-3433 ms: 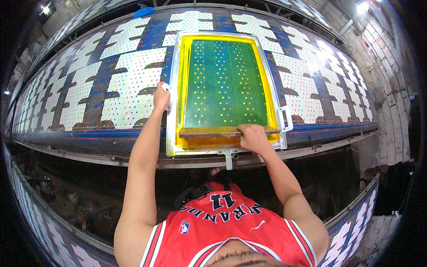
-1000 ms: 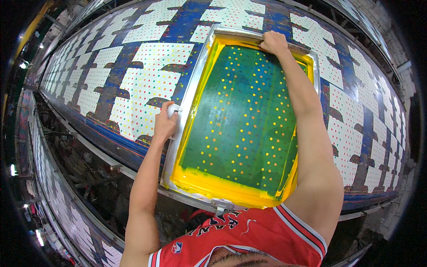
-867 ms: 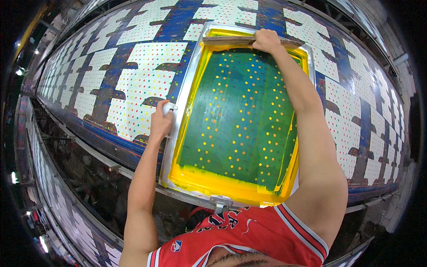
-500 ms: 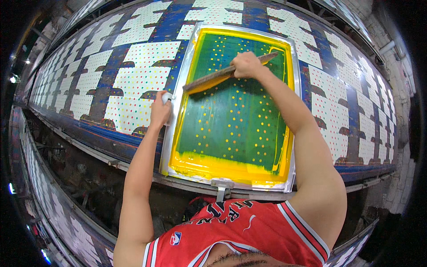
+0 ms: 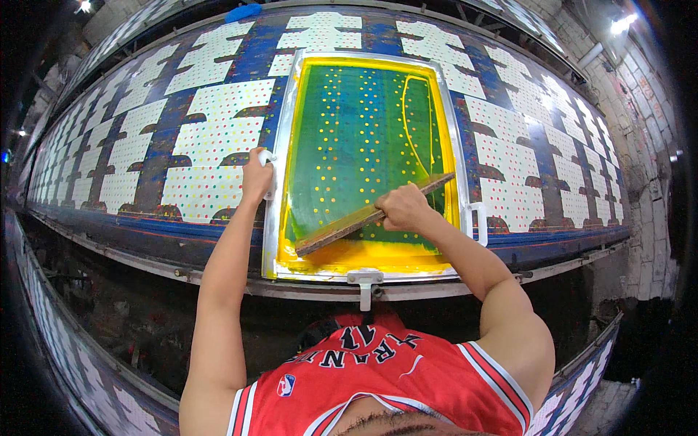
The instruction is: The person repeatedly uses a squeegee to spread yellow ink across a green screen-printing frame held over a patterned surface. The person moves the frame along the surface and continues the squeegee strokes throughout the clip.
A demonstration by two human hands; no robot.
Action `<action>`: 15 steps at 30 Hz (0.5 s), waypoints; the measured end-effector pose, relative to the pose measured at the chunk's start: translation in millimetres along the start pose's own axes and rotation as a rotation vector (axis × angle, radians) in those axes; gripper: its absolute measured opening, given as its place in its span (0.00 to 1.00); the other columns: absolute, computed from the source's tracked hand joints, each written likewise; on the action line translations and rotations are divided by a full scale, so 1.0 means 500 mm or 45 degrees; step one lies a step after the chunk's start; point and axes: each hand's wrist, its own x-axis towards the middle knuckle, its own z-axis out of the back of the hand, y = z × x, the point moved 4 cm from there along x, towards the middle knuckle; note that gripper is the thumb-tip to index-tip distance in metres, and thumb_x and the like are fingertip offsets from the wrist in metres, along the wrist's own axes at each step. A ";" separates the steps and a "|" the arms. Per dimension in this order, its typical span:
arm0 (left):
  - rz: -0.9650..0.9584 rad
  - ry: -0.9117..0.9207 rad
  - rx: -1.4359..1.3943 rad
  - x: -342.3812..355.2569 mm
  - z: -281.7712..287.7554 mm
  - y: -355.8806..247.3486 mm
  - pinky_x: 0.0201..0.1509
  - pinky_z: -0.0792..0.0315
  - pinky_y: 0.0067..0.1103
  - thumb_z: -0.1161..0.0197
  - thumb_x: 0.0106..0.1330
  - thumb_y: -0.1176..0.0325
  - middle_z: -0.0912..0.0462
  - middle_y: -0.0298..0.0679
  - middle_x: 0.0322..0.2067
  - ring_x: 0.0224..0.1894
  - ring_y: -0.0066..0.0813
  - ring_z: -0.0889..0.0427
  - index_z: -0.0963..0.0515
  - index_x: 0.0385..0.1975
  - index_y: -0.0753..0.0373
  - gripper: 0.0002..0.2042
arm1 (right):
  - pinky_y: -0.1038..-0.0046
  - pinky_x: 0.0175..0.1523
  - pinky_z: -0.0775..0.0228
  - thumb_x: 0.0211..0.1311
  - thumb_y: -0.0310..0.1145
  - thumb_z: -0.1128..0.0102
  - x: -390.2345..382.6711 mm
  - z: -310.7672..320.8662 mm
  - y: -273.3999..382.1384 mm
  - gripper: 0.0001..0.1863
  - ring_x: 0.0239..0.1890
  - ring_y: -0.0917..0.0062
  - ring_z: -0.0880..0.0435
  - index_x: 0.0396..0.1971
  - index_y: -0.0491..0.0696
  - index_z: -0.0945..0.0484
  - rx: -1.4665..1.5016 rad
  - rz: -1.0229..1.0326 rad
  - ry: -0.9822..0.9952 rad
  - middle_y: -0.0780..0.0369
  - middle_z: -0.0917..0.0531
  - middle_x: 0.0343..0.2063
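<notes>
Remotely, I saw dotted sheets (image 5: 222, 138) left of the left hand (image 5: 257, 176), its fingers curled around a white handle (image 5: 268, 157). Right of them lay a frame (image 5: 407, 276) with a green screen (image 5: 349, 145); the right hand (image 5: 406, 207) had its fingers clenched on a wooden board (image 5: 334, 234), slanting from their lower left to upper right.

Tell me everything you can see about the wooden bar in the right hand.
The wooden bar is long, straight and narrow, brown and streaky. It slants across the lower part of the green screen, left end nearer the person, over yellow paint. The right hand grips it slightly right of its middle. Its underside is hidden.
</notes>
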 end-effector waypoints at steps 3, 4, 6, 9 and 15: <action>-0.031 -0.035 0.007 -0.006 0.004 -0.002 0.57 0.26 0.42 0.40 0.63 0.69 0.16 0.61 0.45 0.49 0.61 0.16 0.31 0.62 0.60 0.25 | 0.56 0.32 0.23 0.44 0.39 0.35 0.003 0.025 -0.040 0.11 0.25 0.58 0.13 0.29 0.55 0.13 0.060 -0.082 -0.087 0.54 0.15 0.20; -0.050 -0.048 0.007 -0.007 0.006 -0.005 0.56 0.26 0.42 0.40 0.63 0.69 0.16 0.61 0.45 0.49 0.61 0.16 0.31 0.62 0.60 0.24 | 0.56 0.31 0.23 0.44 0.36 0.36 0.019 0.034 -0.068 0.12 0.25 0.58 0.14 0.31 0.56 0.12 0.078 -0.112 -0.147 0.55 0.15 0.20; -0.037 -0.053 -0.006 -0.006 0.006 -0.011 0.56 0.26 0.42 0.40 0.63 0.69 0.16 0.61 0.46 0.49 0.61 0.16 0.30 0.61 0.60 0.24 | 0.54 0.35 0.20 0.45 0.38 0.37 0.081 0.048 -0.144 0.09 0.27 0.55 0.12 0.26 0.52 0.14 0.004 -0.199 -0.226 0.51 0.15 0.22; 0.042 -0.027 -0.018 -0.009 0.006 -0.012 0.56 0.26 0.43 0.40 0.64 0.69 0.16 0.61 0.46 0.49 0.61 0.16 0.30 0.61 0.59 0.24 | 0.54 0.36 0.20 0.46 0.37 0.38 0.207 0.065 -0.272 0.09 0.29 0.55 0.12 0.27 0.51 0.14 -0.073 -0.243 -0.456 0.50 0.14 0.24; 0.066 -0.039 -0.009 -0.008 0.006 -0.012 0.53 0.24 0.41 0.39 0.64 0.69 0.15 0.59 0.45 0.47 0.58 0.15 0.30 0.61 0.58 0.23 | 0.54 0.38 0.19 0.47 0.39 0.36 0.431 0.068 -0.488 0.11 0.30 0.56 0.12 0.29 0.52 0.12 -0.093 -0.362 -0.700 0.52 0.13 0.26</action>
